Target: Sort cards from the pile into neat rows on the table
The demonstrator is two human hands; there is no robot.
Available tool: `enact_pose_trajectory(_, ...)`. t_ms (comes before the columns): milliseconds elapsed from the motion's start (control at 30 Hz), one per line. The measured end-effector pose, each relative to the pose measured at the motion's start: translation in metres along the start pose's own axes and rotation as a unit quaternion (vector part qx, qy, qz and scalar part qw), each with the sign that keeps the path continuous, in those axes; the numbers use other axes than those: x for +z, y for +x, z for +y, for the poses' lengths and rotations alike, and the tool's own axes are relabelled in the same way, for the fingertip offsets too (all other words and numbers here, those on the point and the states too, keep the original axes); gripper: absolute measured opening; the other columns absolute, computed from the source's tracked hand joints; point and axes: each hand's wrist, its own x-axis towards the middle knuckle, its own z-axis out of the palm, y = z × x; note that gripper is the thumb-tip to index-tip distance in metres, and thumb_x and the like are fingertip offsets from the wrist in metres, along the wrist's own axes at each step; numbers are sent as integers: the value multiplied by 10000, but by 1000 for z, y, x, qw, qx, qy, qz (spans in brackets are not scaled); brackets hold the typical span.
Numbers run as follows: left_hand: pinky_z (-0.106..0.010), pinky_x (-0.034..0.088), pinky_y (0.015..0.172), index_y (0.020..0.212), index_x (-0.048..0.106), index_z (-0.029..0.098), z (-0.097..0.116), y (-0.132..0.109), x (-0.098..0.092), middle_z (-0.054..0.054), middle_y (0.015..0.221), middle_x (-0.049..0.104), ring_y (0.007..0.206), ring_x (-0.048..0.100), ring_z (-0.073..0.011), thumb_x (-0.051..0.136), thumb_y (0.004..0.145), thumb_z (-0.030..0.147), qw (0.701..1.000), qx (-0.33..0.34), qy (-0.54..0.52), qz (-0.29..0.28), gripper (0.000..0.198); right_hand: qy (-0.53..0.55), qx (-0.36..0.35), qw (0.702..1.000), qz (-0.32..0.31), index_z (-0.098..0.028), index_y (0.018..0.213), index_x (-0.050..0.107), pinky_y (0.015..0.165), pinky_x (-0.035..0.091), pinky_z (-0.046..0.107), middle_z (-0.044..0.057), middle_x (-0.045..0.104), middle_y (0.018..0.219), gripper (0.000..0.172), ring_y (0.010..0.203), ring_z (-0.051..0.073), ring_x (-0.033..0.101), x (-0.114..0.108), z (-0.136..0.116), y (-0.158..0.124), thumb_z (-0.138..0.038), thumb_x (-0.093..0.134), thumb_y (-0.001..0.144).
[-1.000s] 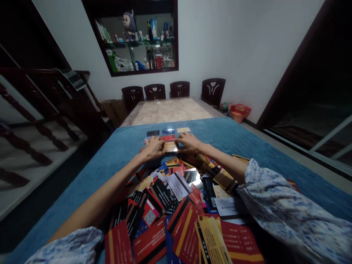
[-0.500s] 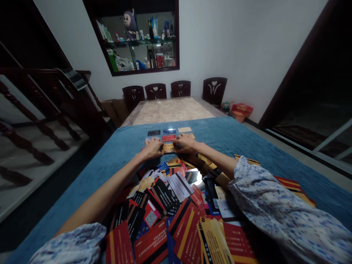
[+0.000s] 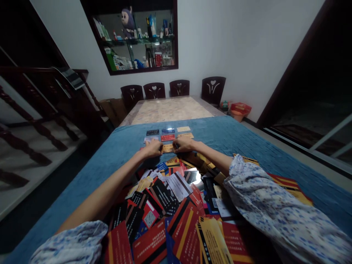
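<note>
A gold card [image 3: 167,148] lies between my hands, near the laid-out cards. My left hand [image 3: 153,148] grips its left end and my right hand [image 3: 183,144] its right end, fingers closed at the edges. Just beyond lie a red card [image 3: 167,137], a black card [image 3: 153,132], a blue card [image 3: 168,130] and a cream card [image 3: 183,129], set in rows. Another gold card [image 3: 187,135] shows partly behind my right hand, and a pale card [image 3: 150,139] behind my left. A large loose heap of cards [image 3: 165,194] spreads below my forearms.
A blue cloth [image 3: 110,157] covers the near part of the long table [image 3: 176,108]. More red and yellow cards [image 3: 291,187] lie to the right, beyond my sleeve. Several dark chairs [image 3: 213,90] stand at the far end. A wooden railing [image 3: 30,106] is at the left.
The view has shifted slightly. My hands stay at the two ends of the gold card, with almost no visible movement.
</note>
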Motion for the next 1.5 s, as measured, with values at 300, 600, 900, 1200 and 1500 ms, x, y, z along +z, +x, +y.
enact_pose_trajectory(300, -541, 422, 975, 923, 682, 199, 3, 0, -6, -117, 1178, 614, 1173, 490, -339, 634, 747, 238, 1000, -13, 5, -17, 186, 21, 7, 1000, -20, -220, 1079, 755, 789, 474, 267, 94, 716, 1153, 381, 1038, 260, 648, -4, -1, 3, -404, 722, 747)
enact_pose_trajectory(600, -590, 416, 993, 886, 684, 187, 8, 6, -6, -142, 1192, 619, 1204, 497, -361, 625, 708, 212, 999, -31, 16, -17, 189, 21, 2, 999, -41, -197, 1080, 764, 769, 499, 262, 103, 736, 1120, 399, 1027, 259, 667, -8, -1, 8, -391, 716, 734)
enact_pose_trajectory(900, -563, 429, 1001, 992, 705, 187, 10, 9, -7, -150, 1111, 662, 1196, 518, -374, 667, 662, 256, 999, -39, -3, -12, 339, 12, 3, 999, -36, -163, 1114, 728, 814, 504, 268, 119, 719, 1167, 505, 1047, 262, 662, -10, -3, 6, -433, 757, 688)
enact_pose_trajectory(1200, -584, 386, 992, 1171, 620, 184, 9, 3, -1, -193, 1275, 568, 1240, 451, -382, 594, 711, 181, 998, -30, 52, 33, 461, 4, 1, 1000, 13, -205, 1294, 615, 892, 472, 320, 117, 654, 1278, 606, 1188, 293, 572, -15, 0, -12, -408, 743, 737)
enact_pose_trajectory(1500, -525, 378, 943, 1170, 611, 194, 9, -4, 6, -168, 1253, 540, 1225, 430, -365, 519, 774, 177, 997, 25, 27, 71, 407, 28, 12, 997, 76, -223, 1171, 693, 835, 406, 316, 70, 715, 1128, 323, 1109, 256, 564, -31, 28, -48, -275, 604, 864)
